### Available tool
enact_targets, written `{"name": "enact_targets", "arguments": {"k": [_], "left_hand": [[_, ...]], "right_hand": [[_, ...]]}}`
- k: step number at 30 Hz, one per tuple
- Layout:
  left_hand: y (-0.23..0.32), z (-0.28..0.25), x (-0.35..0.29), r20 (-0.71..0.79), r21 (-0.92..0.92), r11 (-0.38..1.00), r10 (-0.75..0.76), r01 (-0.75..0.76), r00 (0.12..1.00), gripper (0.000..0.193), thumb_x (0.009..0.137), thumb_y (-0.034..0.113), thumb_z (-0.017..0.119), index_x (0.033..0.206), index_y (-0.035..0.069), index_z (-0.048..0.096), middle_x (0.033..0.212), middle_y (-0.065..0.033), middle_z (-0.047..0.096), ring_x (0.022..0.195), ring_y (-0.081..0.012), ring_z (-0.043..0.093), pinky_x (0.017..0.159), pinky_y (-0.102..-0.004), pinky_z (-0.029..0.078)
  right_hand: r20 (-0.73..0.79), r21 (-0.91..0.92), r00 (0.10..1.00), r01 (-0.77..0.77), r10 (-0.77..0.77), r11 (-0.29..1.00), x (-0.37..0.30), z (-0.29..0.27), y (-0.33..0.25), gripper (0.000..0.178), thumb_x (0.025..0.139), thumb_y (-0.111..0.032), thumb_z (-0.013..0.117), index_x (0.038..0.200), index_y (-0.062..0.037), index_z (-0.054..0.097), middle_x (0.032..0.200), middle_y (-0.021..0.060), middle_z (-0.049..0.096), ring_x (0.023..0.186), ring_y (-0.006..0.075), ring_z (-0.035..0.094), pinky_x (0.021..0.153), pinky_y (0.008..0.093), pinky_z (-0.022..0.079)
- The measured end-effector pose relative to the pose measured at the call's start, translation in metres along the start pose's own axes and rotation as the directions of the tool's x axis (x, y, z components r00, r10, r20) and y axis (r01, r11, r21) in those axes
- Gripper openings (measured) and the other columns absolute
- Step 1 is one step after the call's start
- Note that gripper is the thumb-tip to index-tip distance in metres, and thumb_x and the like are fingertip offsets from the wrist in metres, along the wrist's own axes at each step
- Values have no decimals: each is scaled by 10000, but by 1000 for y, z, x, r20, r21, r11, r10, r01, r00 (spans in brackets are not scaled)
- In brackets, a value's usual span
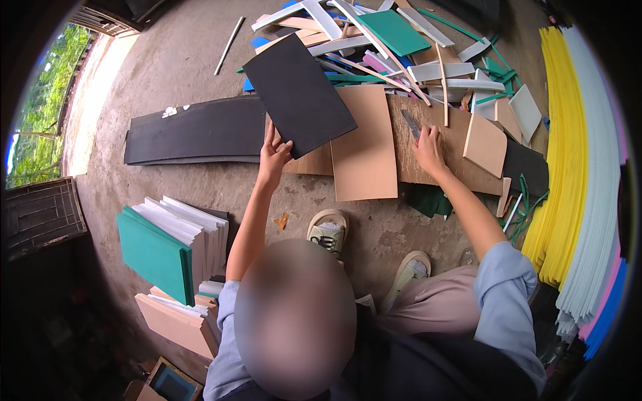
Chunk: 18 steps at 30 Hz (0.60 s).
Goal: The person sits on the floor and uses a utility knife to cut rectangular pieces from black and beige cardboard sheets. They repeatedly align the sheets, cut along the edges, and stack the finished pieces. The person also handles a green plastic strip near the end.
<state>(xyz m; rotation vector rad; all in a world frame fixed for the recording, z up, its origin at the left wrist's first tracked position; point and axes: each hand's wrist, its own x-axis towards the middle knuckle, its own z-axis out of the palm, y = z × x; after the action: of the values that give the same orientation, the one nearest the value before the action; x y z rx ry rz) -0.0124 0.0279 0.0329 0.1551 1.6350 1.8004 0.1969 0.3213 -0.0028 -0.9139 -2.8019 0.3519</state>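
The left hand [274, 157] grasps a black sheet [301, 93] by its lower left edge, its fingers closed around that corner, and the sheet sits slantwise in front of the person, covering part of a tan sheet [364, 150] and reaching up to the pile of offcuts [396, 33]; whether its far edge touches anything beneath cannot be told. The right hand [429, 150] is closed around a cutter knife [409, 122], whose tip points away from the person and to the left, over a brown board [410, 167]; whether the blade touches the board is unclear. The tan sheet lies across this board, its near edge overhanging on the person's side, just left of the right hand. Long black strips [194, 132] stretch off to the left, and a loose tan piece [485, 145] lies on the board's right part. On the floor at the left stand green sheets [155, 250] beside white ones [194, 230], with tan sheets [175, 324] nearer the person, while tall yellow sheets [562, 160] and pale blue sheets [594, 174] line the right side
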Motion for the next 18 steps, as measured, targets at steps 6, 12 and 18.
{"name": "enact_targets", "arguments": {"k": [6,12,18], "left_hand": [[-12,-2,-42,74,53,997,-51,47,996,688,840,13,507,1379,197,122,1156,-62,513,879,-90,549,722,-252,502],[-27,8,-51,138,64,993,-104,96,985,690,838,7,514,1378,229,145,1069,-19,534,852,-67,528,702,-235,490],[-28,10,-58,133,206,963,-201,171,971,693,839,-1,508,1374,273,163,940,0,506,853,-84,520,744,-249,482]], "right_hand": [[199,320,976,23,-91,947,0,-14,-26,464,754,-118,588,1153,-2,382,1070,218,418,999,368,440,877,430,367],[99,477,986,-163,132,863,-12,32,-59,534,692,-102,656,1145,-18,385,937,158,490,921,289,487,814,373,390],[255,599,939,-341,231,725,2,34,-72,358,675,-64,677,999,-7,537,795,74,622,701,154,595,662,284,475]]}}
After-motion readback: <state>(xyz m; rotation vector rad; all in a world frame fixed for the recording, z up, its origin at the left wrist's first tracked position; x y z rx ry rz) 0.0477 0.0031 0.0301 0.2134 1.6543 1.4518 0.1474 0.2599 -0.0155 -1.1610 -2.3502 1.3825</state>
